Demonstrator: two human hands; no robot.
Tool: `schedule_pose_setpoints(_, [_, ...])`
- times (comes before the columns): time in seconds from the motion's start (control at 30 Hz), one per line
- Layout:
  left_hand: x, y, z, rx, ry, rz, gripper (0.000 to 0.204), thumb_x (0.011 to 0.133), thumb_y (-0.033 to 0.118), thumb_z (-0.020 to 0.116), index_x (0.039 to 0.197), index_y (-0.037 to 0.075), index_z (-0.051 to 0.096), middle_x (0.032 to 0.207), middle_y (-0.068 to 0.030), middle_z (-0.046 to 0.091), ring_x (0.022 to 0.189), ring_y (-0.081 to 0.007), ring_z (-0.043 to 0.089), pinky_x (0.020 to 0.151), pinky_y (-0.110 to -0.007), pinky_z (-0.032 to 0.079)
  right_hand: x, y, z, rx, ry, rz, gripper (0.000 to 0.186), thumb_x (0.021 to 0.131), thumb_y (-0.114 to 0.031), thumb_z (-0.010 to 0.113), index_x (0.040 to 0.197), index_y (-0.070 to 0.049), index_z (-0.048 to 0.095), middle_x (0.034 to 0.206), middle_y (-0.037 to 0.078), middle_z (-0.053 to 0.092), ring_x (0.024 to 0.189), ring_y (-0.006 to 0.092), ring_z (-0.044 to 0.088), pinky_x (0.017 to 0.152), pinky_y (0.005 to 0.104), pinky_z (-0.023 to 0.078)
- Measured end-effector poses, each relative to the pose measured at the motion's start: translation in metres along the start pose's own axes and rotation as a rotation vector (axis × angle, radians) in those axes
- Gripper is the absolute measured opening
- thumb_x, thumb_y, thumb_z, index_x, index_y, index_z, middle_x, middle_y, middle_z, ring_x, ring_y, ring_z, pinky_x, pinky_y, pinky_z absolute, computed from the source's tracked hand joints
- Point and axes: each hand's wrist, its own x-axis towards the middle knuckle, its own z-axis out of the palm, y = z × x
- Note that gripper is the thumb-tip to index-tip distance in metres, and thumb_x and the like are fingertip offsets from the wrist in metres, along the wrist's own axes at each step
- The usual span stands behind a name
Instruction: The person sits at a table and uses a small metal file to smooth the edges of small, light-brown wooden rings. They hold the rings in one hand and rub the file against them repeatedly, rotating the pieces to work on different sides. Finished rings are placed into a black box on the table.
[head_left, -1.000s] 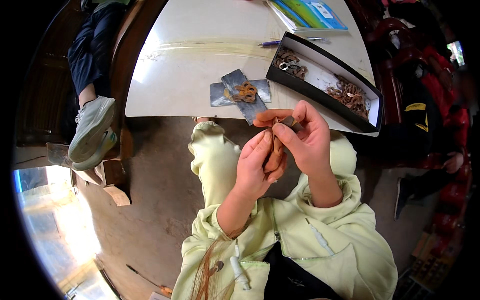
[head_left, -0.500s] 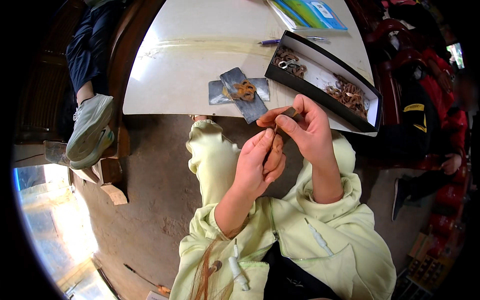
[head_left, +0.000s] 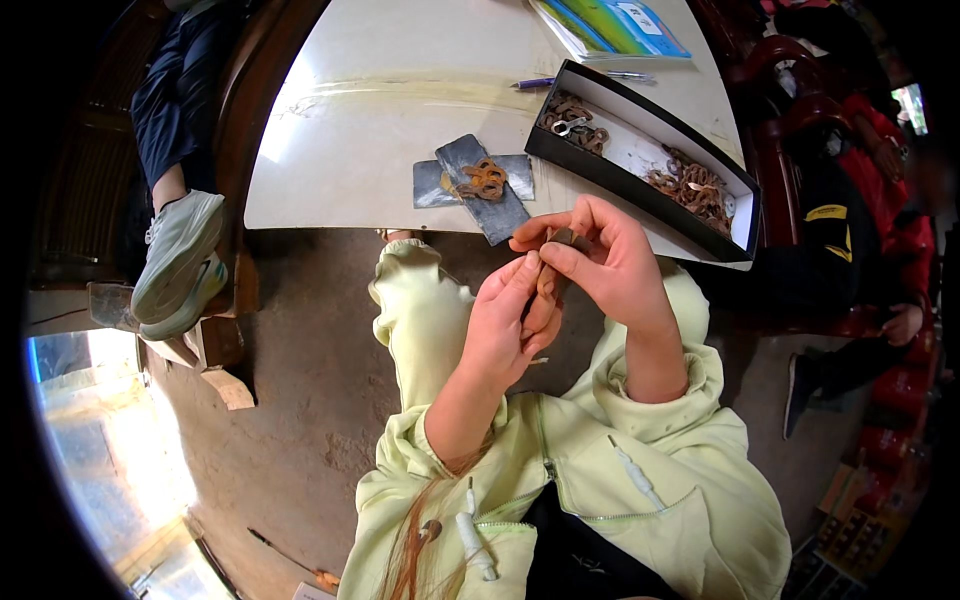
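Above my lap, close to the table edge, my two hands meet. My right hand point(head_left: 612, 262) pinches a small flat dark-brown piece point(head_left: 568, 239) between thumb and fingers. Just below it my left hand point(head_left: 513, 312) is closed, its thumb pressed to the fingers around something brown that is mostly hidden. On the table beyond lie two crossed dark grey slabs point(head_left: 462, 152) with a small heap of orange-brown loops point(head_left: 484, 180) on top. To the right, a long black box point(head_left: 600, 175) with a white inside holds many brown loops point(head_left: 692, 190) and a small silvery metal piece point(head_left: 571, 127).
A purple pen point(head_left: 532, 84) lies behind the box, near a blue-green booklet point(head_left: 612, 28) at the back of the white table point(head_left: 350, 150). On the left is another person's leg with a grey shoe point(head_left: 178, 258). People in dark and red clothes point(head_left: 868, 190) sit at right.
The dark-brown piece has turned and moved slightly left, and my right fingers have shifted left with it, closer to my left hand. A small pale scrap now shows beside my left hand.
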Motion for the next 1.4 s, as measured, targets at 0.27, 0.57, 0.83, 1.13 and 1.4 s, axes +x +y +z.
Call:
schedule_pose_setpoints(0.27, [-0.004,0.001,0.002,0.039,-0.025,-0.004,0.033,0.1,0.031,0.04,0.076,0.009,0.043,0.044,0.0035,0.027,0.034,-0.008,0.019,0.034,-0.023,0.019,0.001,-0.007,-0.005,0.124,-0.088,0.007,0.026,0.087,0.002,0.055,0.078,-0.008,0.033,0.094,0.021,0.065,0.093,0.0253,0.064,0.076,0.0316,0.053])
schedule_pose_setpoints(0.57, [-0.005,0.002,-0.001,-0.016,-0.118,-0.04,0.034,0.1,0.032,0.04,0.075,0.009,0.043,0.046,0.003,0.029,0.035,-0.0082,0.023,0.034,-0.022,0.02,0.003,-0.012,-0.009,0.395,-0.08,0.218,0.021,0.09,-0.004,0.055,0.077,-0.006,0.039,0.101,0.025,0.064,0.098,0.0269,0.063,0.084,0.0353,0.052])
schedule_pose_setpoints(0.83, [-0.003,-0.002,0.002,0.08,-0.019,0.065,0.032,0.101,0.029,0.038,0.076,0.009,0.043,0.048,0.003,0.03,0.036,-0.008,0.019,0.035,-0.023,0.019,0.0,0.0,0.003,0.22,-0.012,0.012,0.02,0.085,-0.002,0.056,0.078,-0.007,0.038,0.104,0.025,0.062,0.097,0.0272,0.064,0.081,0.0359,0.053])
schedule_pose_setpoints(1.13, [-0.002,-0.004,0.0,0.027,-0.044,0.073,0.031,0.101,0.028,0.038,0.076,0.009,0.044,0.047,0.0022,0.031,0.036,-0.0085,0.02,0.035,-0.024,0.02,0.003,-0.003,0.002,0.361,-0.052,0.028,0.021,0.086,-0.001,0.058,0.077,-0.006,0.04,0.106,0.026,0.061,0.097,0.0251,0.063,0.082,0.0349,0.052])
schedule_pose_setpoints(1.4, [-0.002,-0.007,0.001,0.279,-0.006,0.106,0.033,0.101,0.03,0.039,0.076,0.008,0.045,0.047,0.0027,0.03,0.035,-0.0083,0.023,0.034,-0.023,0.02,0.0,-0.002,-0.004,0.372,0.008,0.157,0.016,0.085,0.0,0.062,0.083,-0.003,0.046,0.105,0.023,0.063,0.096,0.026,0.064,0.083,0.0352,0.052])
